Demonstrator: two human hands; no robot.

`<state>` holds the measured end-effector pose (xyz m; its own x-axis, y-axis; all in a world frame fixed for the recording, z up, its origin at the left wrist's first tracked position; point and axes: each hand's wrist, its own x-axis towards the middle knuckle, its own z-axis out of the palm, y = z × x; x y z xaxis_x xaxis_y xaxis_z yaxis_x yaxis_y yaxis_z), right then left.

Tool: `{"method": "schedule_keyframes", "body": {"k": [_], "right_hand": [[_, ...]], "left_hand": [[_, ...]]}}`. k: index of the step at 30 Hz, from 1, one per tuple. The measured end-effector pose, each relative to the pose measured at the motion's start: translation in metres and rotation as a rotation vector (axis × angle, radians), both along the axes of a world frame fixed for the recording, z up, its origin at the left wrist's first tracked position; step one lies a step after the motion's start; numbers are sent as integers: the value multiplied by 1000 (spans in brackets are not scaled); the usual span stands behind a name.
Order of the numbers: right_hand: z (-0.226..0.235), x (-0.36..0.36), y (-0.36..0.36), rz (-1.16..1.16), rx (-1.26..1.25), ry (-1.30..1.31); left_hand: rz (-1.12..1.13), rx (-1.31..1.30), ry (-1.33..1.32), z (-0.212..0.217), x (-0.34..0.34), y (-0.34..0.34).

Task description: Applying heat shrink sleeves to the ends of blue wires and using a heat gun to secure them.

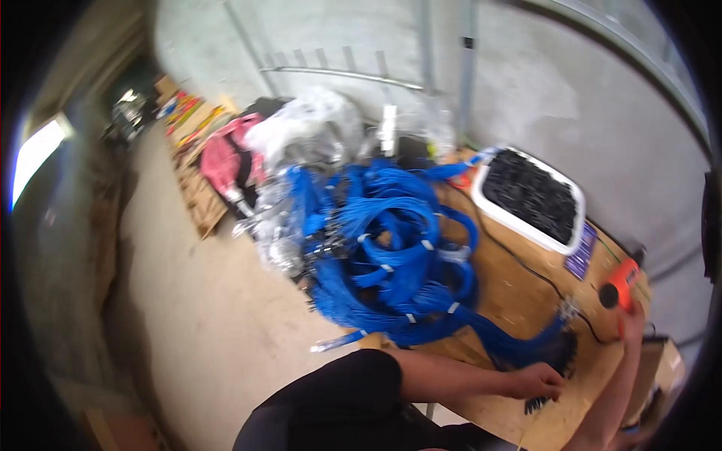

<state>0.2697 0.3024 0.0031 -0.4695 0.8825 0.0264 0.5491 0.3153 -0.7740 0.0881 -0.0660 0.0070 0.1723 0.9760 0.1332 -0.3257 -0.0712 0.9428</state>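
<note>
Clenched around the end of a blue wire bundle (519, 347), the left hand (538, 379) presses that end down on the wooden tabletop (519, 289), apparently to keep the tips steady and fanned out. From the hand, the bundle trails off toward ten o'clock into the big heap of blue wire looms (391, 255), tied at intervals with pale bands so the strands stay grouped.

At about two o'clock from the left hand, the right hand (632, 319) wraps the grip of an orange heat gun (618, 289); its dark nozzle faces the wire ends, near them but apart. The gun's black cord (519, 259) snakes across the wood toward eleven o'clock.

A white tub (530, 197) of small black pieces sits at twelve o'clock, within easy reach. A few similar black pieces (535, 406) lie just below the left hand. Clear plastic bags (301, 143) and a pink bag (222, 161) pile up beyond the heap, away from the work spot.
</note>
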Motion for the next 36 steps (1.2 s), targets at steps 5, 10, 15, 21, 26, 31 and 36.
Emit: {"method": "schedule_keyframes", "body": {"k": [5,10,15,21,26,31,36], "right_hand": [[-18,-12,26,89,217,-180],[-35,-8,20,-124,838,-26],[38,-35,-172,19,-290,390],[31,-8,-267,779,278,269],[0,40,-261,311,-392,320],[42,-6,-318,175,-695,740],[61,-40,-321,0,-658,824]], "left_hand": [[79,52,-117,-25,1,5],[126,-7,-147,-10,-4,8],[278,73,-130,-11,-17,9],[72,-62,-355,4,-21,-6],[-104,-176,-456,-5,-9,-6],[-179,-191,-197,11,-19,-8],[-48,-78,2,14,-36,-4]]}}
